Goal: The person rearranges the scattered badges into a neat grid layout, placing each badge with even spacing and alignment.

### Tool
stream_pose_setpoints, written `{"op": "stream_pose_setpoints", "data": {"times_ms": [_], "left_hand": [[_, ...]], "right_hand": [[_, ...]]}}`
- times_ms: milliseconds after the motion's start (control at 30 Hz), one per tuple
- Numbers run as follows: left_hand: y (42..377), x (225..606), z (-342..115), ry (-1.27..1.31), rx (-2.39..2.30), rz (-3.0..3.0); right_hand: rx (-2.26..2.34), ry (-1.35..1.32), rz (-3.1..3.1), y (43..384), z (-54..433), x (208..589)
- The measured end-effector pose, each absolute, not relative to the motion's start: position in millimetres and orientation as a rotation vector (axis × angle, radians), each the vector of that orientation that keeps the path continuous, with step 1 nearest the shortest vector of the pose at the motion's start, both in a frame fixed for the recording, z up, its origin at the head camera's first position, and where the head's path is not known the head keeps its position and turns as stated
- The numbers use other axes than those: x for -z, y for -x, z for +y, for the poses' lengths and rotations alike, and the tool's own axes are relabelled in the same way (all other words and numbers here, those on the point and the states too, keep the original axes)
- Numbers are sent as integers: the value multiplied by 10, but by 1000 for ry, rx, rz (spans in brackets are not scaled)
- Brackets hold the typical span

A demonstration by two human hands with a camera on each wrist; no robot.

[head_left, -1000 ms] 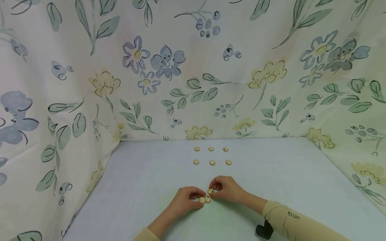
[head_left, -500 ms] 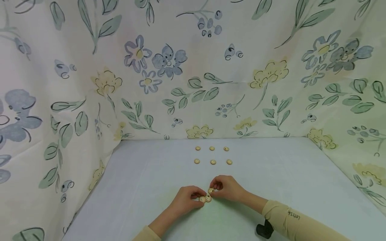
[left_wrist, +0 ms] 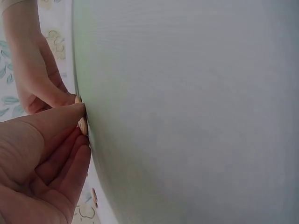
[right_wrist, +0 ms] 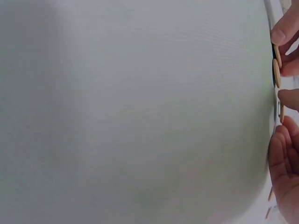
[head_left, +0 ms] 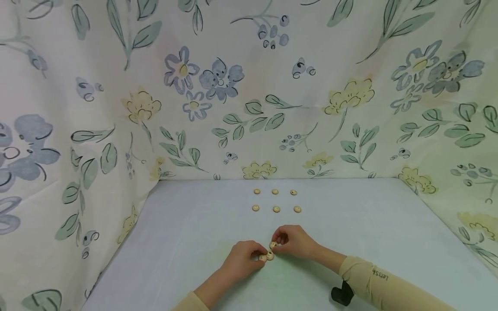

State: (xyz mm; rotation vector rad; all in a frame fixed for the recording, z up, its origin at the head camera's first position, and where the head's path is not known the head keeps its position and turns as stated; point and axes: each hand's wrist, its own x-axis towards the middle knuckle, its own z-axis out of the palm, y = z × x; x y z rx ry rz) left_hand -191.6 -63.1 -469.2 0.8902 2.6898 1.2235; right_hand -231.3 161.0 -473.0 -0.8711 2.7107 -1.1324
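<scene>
Three small round wooden discs with dark marks lie close together on the white table, between the two hands. My left hand (head_left: 243,259) pinches the left disc (head_left: 262,258) between thumb and fingertips; in the left wrist view its edge (left_wrist: 83,127) shows there. Beside it lies the middle disc (head_left: 270,255), seen edge-on in the right wrist view (right_wrist: 276,73). My right hand (head_left: 295,242) pinches the third disc (head_left: 273,245), just up and right of the middle one. Fingers cover part of both outer discs.
Farther back on the table (head_left: 194,224), several similar discs (head_left: 276,209) lie in two rows. A black object (head_left: 342,294) is by the right sleeve (head_left: 373,276). A flower-patterned curtain (head_left: 233,142) hangs along the back and both sides.
The head view has shifted slightly, so the scene sits a little farther right. Both hands keep their grip on the discs, with hardly any visible movement.
</scene>
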Motion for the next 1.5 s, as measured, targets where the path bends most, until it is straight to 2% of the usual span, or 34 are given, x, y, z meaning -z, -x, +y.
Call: {"op": "stream_pose_setpoints", "data": {"times_ms": [867,1500], "left_hand": [[1942,4719,-652,-900,-1335,2634],[1927,4714,-663,-910,-1340,2638]], "right_hand": [[1172,715,2767,2809,1119,4748],[1138,810,2778,2861,1038,4832]]}}
